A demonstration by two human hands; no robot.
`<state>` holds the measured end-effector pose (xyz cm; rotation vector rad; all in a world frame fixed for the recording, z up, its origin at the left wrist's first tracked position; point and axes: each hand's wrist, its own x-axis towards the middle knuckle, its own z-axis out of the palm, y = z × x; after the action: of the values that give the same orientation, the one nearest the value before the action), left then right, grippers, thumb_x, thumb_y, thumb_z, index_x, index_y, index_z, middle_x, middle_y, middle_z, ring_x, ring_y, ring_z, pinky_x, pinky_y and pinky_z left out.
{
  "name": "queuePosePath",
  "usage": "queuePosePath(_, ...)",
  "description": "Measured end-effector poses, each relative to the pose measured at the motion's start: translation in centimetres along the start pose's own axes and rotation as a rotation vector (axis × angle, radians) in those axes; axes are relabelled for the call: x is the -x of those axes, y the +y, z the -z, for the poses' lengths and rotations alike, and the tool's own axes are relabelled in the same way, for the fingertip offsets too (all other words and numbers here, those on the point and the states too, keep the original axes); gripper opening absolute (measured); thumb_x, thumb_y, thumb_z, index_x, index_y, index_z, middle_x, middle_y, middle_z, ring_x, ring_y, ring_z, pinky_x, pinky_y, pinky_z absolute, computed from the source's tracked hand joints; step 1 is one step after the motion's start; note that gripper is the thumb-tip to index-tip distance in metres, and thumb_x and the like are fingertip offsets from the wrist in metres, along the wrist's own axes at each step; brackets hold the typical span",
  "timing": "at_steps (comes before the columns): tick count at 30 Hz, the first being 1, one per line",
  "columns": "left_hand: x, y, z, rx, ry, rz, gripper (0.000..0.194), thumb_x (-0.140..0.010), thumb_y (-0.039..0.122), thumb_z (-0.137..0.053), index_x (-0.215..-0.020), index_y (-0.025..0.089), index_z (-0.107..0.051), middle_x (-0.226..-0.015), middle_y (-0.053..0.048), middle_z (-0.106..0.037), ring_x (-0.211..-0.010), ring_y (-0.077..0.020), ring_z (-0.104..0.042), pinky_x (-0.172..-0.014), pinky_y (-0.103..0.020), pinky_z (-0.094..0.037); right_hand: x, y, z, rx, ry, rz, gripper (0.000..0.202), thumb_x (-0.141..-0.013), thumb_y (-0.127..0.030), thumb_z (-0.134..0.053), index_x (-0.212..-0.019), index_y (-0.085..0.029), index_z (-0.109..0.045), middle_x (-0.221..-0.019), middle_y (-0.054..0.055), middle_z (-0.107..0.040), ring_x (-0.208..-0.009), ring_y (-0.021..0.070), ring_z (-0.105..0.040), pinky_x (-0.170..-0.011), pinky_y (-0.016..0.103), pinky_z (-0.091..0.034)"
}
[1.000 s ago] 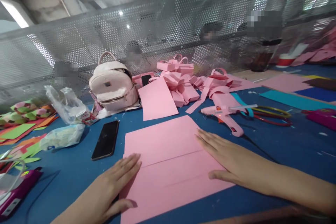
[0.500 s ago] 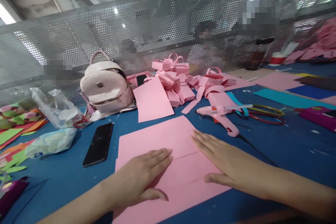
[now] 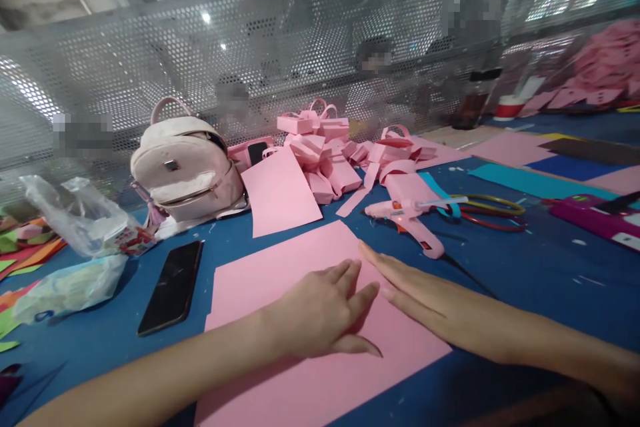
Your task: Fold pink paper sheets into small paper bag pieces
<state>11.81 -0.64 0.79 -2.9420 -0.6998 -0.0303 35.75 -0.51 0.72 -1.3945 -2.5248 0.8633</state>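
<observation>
Pink paper sheets [image 3: 260, 267] lie stacked on the blue table in front of me, their edges slightly offset at the left. My left hand [image 3: 333, 310] rests over the middle of the top sheet, palm down, fingers spread and holding nothing. At the right edge of the paper, my right hand [image 3: 425, 300] lies with its fingers stretched out and its edge along the sheet. The fingertips of both hands are close together but apart. Just beyond my right hand is a pink glue gun [image 3: 407, 217] with a glue stick in its back.
A black phone [image 3: 171, 288] lies left of the paper, with plastic bags [image 3: 70, 287] beyond it. Behind stand a pale backpack [image 3: 187, 167], a leaning pink sheet [image 3: 283, 193] and a heap of folded pink paper boxes [image 3: 325, 153]. Scissors [image 3: 493, 213] and a purple paper-cutter-like tool [image 3: 595, 220] lie right.
My left hand has slid right across the paper toward my right hand. My right hand has tilted onto its edge, its thumb drawn in. The camera view has shifted slightly right.
</observation>
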Motion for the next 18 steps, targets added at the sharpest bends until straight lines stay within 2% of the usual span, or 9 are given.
queuePosePath(5,-1.5,0.9,-0.2,-0.124,0.035,0.031,0.091,-0.092,0.075,-0.027,-0.145,0.002,-0.039,-0.134,-0.038,-0.054,-0.127,-0.0431,-0.056,-0.086,-0.046,-0.056,-0.1,0.4,-0.2,-0.024,0.064,0.026,0.071,-0.102,-0.054,-0.024,-0.16,-0.014,-0.017,-0.166,0.01,-0.015,-0.151,0.0305,-0.016,-0.122,0.05,-0.015)
queuePosePath(8,-2.4,1.6,-0.1,-0.163,0.039,0.067,0.091,-0.089,0.078,-0.021,-0.128,0.003,-0.054,-0.123,-0.036,-0.062,-0.114,-0.0417,-0.063,-0.072,-0.041,-0.058,-0.2,0.3,-0.4,-0.003,0.039,0.044,0.068,-0.102,-0.05,-0.025,-0.159,-0.014,-0.022,-0.165,0.01,-0.018,-0.15,0.0299,-0.021,-0.121,0.05,-0.018)
queuePosePath(10,-2.9,2.0,-0.1,-0.172,0.034,0.079,0.091,-0.089,0.078,-0.018,-0.114,0.003,-0.061,-0.115,-0.035,-0.065,-0.105,-0.0403,-0.066,-0.067,-0.04,-0.058,-0.2,0.2,-0.5,0.035,0.012,0.065,0.067,-0.102,-0.047,-0.026,-0.158,-0.012,-0.024,-0.164,0.01,-0.019,-0.15,0.0298,-0.022,-0.121,0.051,-0.019)
queuePosePath(12,-2.9,2.3,-0.3,-0.167,0.041,0.097,0.092,-0.088,0.079,-0.019,-0.112,0.002,-0.063,-0.116,-0.036,-0.065,-0.106,-0.041,-0.066,-0.072,-0.042,-0.058,-0.2,0.1,-0.5,0.083,-0.008,0.093,0.067,-0.101,-0.045,-0.027,-0.157,-0.009,-0.025,-0.164,0.012,-0.019,-0.15,0.0302,-0.022,-0.121,0.052,-0.02)
queuePosePath(14,-2.3,2.3,-0.5,-0.124,0.066,0.127,0.094,-0.087,0.08,-0.025,-0.122,0.0,-0.059,-0.128,-0.038,-0.058,-0.119,-0.043,-0.061,-0.089,-0.047,-0.055,-0.2,-0.1,-0.5,0.129,-0.012,0.125,0.067,-0.101,-0.044,-0.026,-0.157,-0.007,-0.026,-0.164,0.014,-0.019,-0.15,0.0311,-0.022,-0.12,0.053,-0.021)
queuePosePath(16,-0.9,2.2,-0.6,-0.032,0.098,0.142,0.094,-0.089,0.078,-0.032,-0.139,-0.001,-0.047,-0.142,-0.037,-0.047,-0.134,-0.042,-0.049,-0.107,-0.047,-0.044,-0.3,-0.1,-0.6,0.155,0.013,0.156,0.065,-0.102,-0.044,-0.027,-0.156,-0.009,-0.028,-0.163,0.014,-0.019,-0.149,0.0322,-0.025,-0.12,0.054,-0.023)
queuePosePath(18,1.1,2.0,-0.4,0.085,0.094,0.152,0.091,-0.093,0.072,-0.036,-0.15,0.001,-0.033,-0.151,-0.034,-0.037,-0.143,-0.04,-0.038,-0.117,-0.045,-0.033,-0.3,0.0,-0.7,0.183,0.033,0.18,0.063,-0.102,-0.045,-0.03,-0.156,-0.013,-0.03,-0.163,0.012,-0.021,-0.148,0.0332,-0.027,-0.12,0.055,-0.024)
